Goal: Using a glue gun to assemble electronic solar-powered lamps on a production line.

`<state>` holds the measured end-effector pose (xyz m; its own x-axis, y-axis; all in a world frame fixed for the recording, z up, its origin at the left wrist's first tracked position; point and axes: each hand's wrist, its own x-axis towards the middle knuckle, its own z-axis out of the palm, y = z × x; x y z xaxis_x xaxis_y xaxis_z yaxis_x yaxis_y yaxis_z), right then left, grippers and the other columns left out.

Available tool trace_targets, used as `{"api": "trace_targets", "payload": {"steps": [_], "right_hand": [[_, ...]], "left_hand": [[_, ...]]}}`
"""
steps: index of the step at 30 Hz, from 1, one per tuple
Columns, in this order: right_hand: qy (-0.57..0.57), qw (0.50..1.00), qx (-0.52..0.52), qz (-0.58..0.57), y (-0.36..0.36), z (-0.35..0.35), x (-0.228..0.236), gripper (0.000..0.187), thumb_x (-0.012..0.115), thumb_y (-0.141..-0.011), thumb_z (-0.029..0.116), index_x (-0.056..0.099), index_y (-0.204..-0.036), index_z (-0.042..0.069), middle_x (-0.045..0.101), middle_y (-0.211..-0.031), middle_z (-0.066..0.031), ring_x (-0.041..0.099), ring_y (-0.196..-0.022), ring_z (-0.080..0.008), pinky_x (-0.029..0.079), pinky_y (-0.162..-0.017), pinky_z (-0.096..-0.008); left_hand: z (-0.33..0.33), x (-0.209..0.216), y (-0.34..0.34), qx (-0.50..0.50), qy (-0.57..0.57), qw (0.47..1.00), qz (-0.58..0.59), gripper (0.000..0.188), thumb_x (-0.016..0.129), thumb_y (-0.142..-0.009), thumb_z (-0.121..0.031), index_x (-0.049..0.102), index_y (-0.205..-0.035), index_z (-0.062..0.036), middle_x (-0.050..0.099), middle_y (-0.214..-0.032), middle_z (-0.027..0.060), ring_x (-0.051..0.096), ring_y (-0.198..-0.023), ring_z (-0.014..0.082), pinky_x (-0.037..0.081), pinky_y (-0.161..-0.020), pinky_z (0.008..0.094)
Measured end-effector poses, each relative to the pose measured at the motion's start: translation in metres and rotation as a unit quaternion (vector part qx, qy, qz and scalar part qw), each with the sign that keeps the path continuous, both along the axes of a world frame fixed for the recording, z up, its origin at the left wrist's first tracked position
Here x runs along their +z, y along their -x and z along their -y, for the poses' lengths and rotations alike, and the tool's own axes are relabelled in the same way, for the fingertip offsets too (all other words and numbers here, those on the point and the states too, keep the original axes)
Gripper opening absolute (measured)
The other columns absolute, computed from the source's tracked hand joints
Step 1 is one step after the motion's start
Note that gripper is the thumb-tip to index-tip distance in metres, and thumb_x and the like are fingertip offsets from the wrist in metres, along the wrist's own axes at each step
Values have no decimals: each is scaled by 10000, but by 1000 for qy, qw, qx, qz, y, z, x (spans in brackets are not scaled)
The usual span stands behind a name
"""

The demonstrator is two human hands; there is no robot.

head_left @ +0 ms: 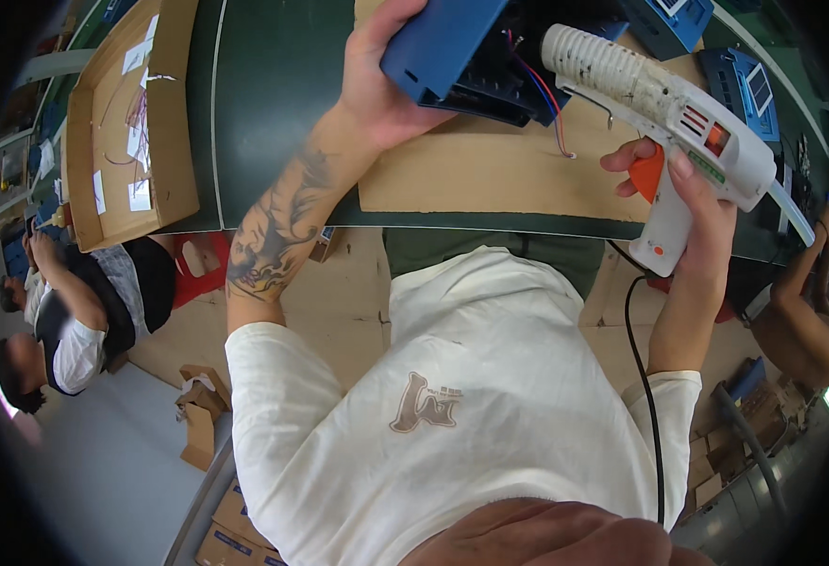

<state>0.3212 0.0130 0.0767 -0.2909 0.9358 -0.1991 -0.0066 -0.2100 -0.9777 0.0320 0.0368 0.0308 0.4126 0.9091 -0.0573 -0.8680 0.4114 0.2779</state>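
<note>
My left hand [391,90] grips a blue plastic housing [447,47] by its left side and holds it tilted, its dark inside facing right. Red and blue wires [548,90] hang out of the housing, ending in a small white connector. In my right hand [693,193] is a white hot glue gun [664,108], one finger at its orange trigger [647,173]. The gun's stained nozzle end points up and left into the housing's opening; its very tip is hidden there. A glue stick [792,215] sticks out of its back.
Under the housing lies a flat cardboard sheet [490,174] on the green table [273,104]. An open cardboard box [174,123] with wires and white pieces stands at left. More blue housings [740,90] lie at far right. The gun's black cable [643,377] hangs past my right side. People sit on both sides.
</note>
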Motion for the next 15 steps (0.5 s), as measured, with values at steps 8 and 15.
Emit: {"api": "trace_targets", "payload": {"steps": [8, 15], "right_hand": [[3, 999, -10, 51, 9, -3, 1, 354, 685, -895, 269, 648, -1059, -42, 689, -851, -147, 693, -786, -236, 529, -668, -326], [-26, 999, -15, 40, 6, -2, -11, 321, 682, -901, 237, 638, -1075, -30, 674, -838, -127, 669, -724, -216, 507, -649, -309]], "left_hand": [[-1, -15, -2, 53, 6, 998, -45, 395, 564, -976, -289, 574, -1290, -48, 691, -1157, 131, 689, -1012, 248, 556, -929, 375], [-2, -18, -1, 53, -4, 998, -34, 396, 562, -978, -286, 568, -1302, -58, 694, -1154, 119, 688, -1012, 246, 554, -928, 376]]}}
